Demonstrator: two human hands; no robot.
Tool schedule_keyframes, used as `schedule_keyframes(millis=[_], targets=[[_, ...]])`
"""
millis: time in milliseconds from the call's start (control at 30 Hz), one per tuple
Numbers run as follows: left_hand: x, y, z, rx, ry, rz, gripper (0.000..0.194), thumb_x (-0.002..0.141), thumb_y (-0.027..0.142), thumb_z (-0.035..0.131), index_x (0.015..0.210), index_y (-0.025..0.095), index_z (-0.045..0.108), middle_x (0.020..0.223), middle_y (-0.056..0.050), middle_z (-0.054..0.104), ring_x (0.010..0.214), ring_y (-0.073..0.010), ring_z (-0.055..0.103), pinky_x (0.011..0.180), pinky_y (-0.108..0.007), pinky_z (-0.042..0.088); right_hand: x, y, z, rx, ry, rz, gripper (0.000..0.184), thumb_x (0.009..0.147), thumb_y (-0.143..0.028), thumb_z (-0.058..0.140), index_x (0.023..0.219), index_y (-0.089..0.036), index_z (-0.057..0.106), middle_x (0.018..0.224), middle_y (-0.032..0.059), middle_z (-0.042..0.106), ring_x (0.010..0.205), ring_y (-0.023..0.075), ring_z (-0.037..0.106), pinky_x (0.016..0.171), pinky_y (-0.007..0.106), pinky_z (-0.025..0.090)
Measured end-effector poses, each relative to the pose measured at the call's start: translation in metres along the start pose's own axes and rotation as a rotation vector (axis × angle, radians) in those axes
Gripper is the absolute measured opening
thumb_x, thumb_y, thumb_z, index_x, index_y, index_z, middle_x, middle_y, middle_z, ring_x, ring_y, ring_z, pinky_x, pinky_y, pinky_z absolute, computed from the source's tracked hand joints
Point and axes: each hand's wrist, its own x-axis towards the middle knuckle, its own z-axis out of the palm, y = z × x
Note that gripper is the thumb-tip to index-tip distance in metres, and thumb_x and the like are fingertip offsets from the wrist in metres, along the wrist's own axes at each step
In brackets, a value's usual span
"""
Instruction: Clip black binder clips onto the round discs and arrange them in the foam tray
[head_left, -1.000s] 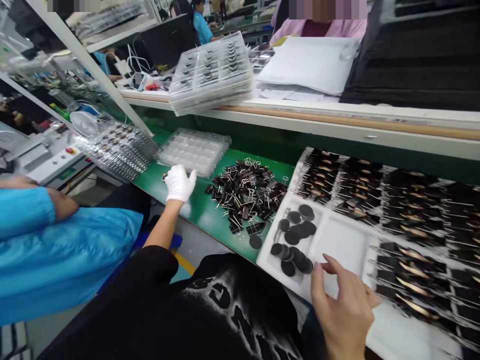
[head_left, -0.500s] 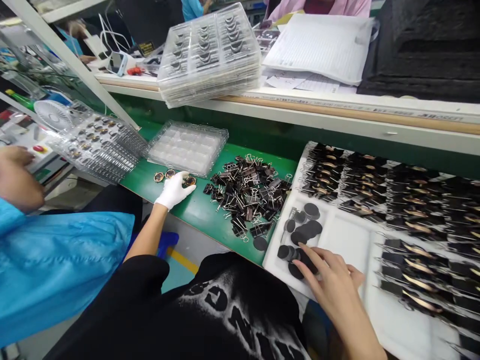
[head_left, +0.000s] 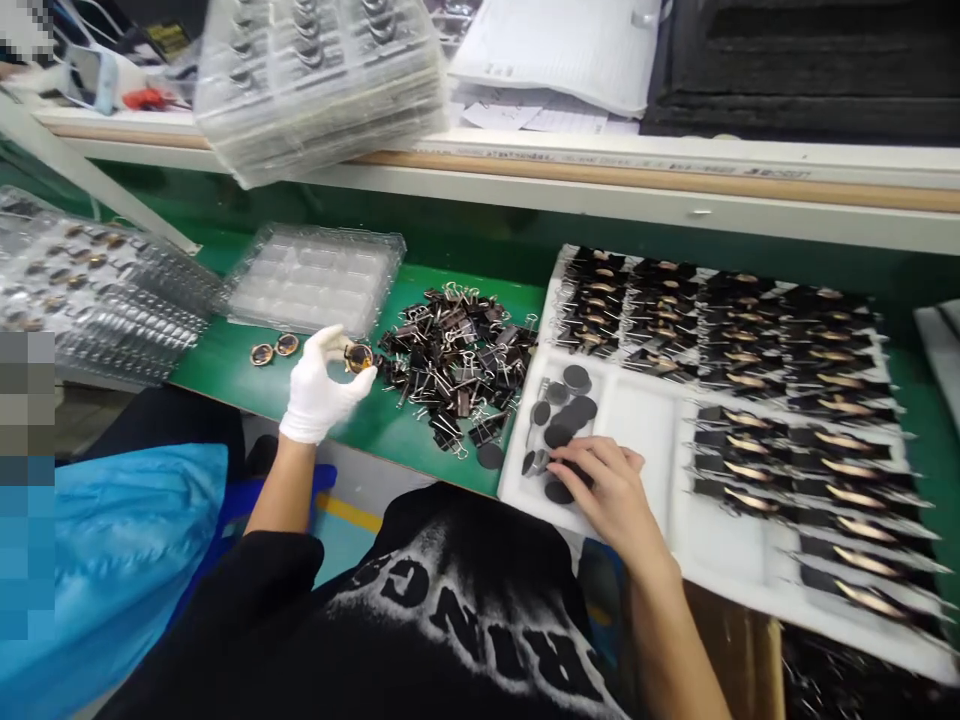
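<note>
My left hand (head_left: pixel 319 388), in a white glove, pinches a small round gold-rimmed part (head_left: pixel 358 357) just above the green bench. Two more such round parts (head_left: pixel 273 349) lie to its left. My bare right hand (head_left: pixel 606 487) rests on a cluster of black discs (head_left: pixel 562 410) in a compartment of the white tray (head_left: pixel 646 430), fingertips touching the nearest discs; whether it grips one I cannot tell. A heap of black binder clips (head_left: pixel 457 360) lies between my two hands.
An empty clear blister tray (head_left: pixel 311 278) sits behind my left hand. Stacks of filled blister trays stand at the left (head_left: pixel 90 290) and on the upper shelf (head_left: pixel 322 80). Rows of clipped black assemblies (head_left: pixel 787 380) fill the tray's right. A person in blue (head_left: pixel 112 560) sits at left.
My left hand has lifted one gold-rimmed part off the bench. My right hand moved left onto the black discs. The view has shifted rightward and down.
</note>
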Motion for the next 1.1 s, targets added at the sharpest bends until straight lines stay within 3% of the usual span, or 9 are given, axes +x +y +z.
schedule_keyframes(millis=[167, 267, 333, 500, 600, 767, 933, 1000, 1100], targets=[[-0.005, 0.089, 0.03, -0.221, -0.153, 0.304, 0.076, 0.084, 0.034, 0.078, 0.149, 0.023, 0.041, 0.119, -0.008, 0.069, 0.102, -0.0188, 0.074, 0.094, -0.036, 0.065, 0.013, -0.003, -0.005, 0.183, 0.06, 0.115, 0.016, 0.101, -0.035, 0.065, 0.093, -0.024, 0.074, 0.097, 0.0044, 0.071, 0.1, 0.0233, 0.067, 0.093, 0.042, 0.04], [-0.009, 0.129, 0.057, -0.325, -0.235, 0.48, 0.075, 0.085, 0.03, 0.078, 0.15, 0.022, 0.042, 0.113, -0.007, 0.071, 0.098, -0.0185, 0.074, 0.09, -0.034, 0.065, 0.018, -0.003, -0.006, 0.374, 0.265, 0.266, 0.022, 0.096, -0.041, 0.069, 0.084, -0.023, 0.071, 0.093, 0.0057, 0.07, 0.093, 0.0232, 0.066, 0.087, 0.04, 0.049], [-0.011, 0.147, 0.074, -0.358, -0.313, 0.519, 0.075, 0.085, 0.031, 0.077, 0.15, 0.021, 0.041, 0.111, -0.007, 0.071, 0.097, -0.0198, 0.074, 0.089, -0.035, 0.064, 0.02, -0.003, -0.007, 0.459, 0.413, 0.375, 0.028, 0.096, -0.047, 0.067, 0.085, -0.022, 0.068, 0.087, 0.0049, 0.069, 0.082, 0.0211, 0.066, 0.075, 0.036, 0.051], [-0.012, 0.176, 0.1, -0.343, -0.521, 0.513, 0.075, 0.085, 0.031, 0.074, 0.151, 0.02, 0.041, 0.12, -0.011, 0.072, 0.101, -0.025, 0.075, 0.091, -0.04, 0.063, 0.023, -0.018, -0.015, 0.56, 0.582, 0.484, 0.033, 0.099, -0.053, 0.065, 0.087, -0.022, 0.064, 0.069, -0.0012, 0.064, 0.055, 0.0144, 0.06, 0.055, 0.029, 0.048], [-0.012, 0.185, 0.105, -0.318, -0.503, 0.575, 0.073, 0.086, 0.031, 0.072, 0.151, 0.018, 0.041, 0.124, -0.014, 0.071, 0.105, -0.0274, 0.075, 0.093, -0.042, 0.062, 0.025, -0.037, -0.019, 0.661, 0.569, 0.493, 0.031, 0.093, -0.051, 0.074, 0.086, -0.023, 0.066, 0.069, -0.0012, 0.066, 0.054, 0.0141, 0.062, 0.053, 0.029, 0.051], [-0.013, 0.185, 0.11, -0.335, -0.515, 0.724, 0.067, 0.09, 0.031, 0.07, 0.15, 0.016, 0.042, 0.124, -0.016, 0.073, 0.114, -0.0297, 0.074, 0.096, -0.043, 0.061, 0.028, -0.051, -0.013, 0.69, 0.463, 0.537, 0.032, 0.088, -0.048, 0.08, 0.104, -0.023, 0.07, 0.094, 0.0026, 0.073, 0.061, 0.0123, 0.065, 0.058, 0.028, 0.056], [-0.026, 0.185, 0.109, -0.508, -0.536, 0.62, 0.066, 0.092, 0.032, 0.072, 0.15, 0.018, 0.043, 0.136, -0.017, 0.068, 0.116, -0.0258, 0.073, 0.097, -0.039, 0.061, 0.031, -0.046, -0.01, 0.896, 0.355, 0.596, 0.033, 0.082, -0.049, 0.085, 0.095, -0.021, 0.073, 0.073, 0.001, 0.073, 0.053, 0.0132, 0.063, 0.049, 0.027, 0.055], [-0.034, 0.187, 0.105, -0.599, -0.557, 0.442, 0.061, 0.092, 0.036, 0.074, 0.145, 0.018, 0.049, 0.124, -0.013, 0.072, 0.101, -0.0202, 0.075, 0.088, -0.034, 0.062, 0.03, -0.044, -0.011, 0.936, 0.372, 0.595, 0.032, 0.078, -0.047, 0.088, 0.091, -0.022, 0.073, 0.068, -0.0002, 0.072, 0.049, 0.013, 0.061, 0.047, 0.027, 0.053], [-0.045, 0.191, 0.096, -0.609, -0.639, 0.209, 0.025, 0.096, 0.036, 0.069, 0.116, 0.021, 0.067, 0.09, 0.0, 0.073, 0.072, -0.0118, 0.067, 0.07, -0.026, 0.057, 0.026, -0.041, -0.012, 0.992, 0.312, 0.573, 0.033, 0.074, -0.047, 0.091, 0.092, -0.023, 0.076, 0.071, 0.0012, 0.075, 0.051, 0.0147, 0.064, 0.048, 0.029, 0.054]])
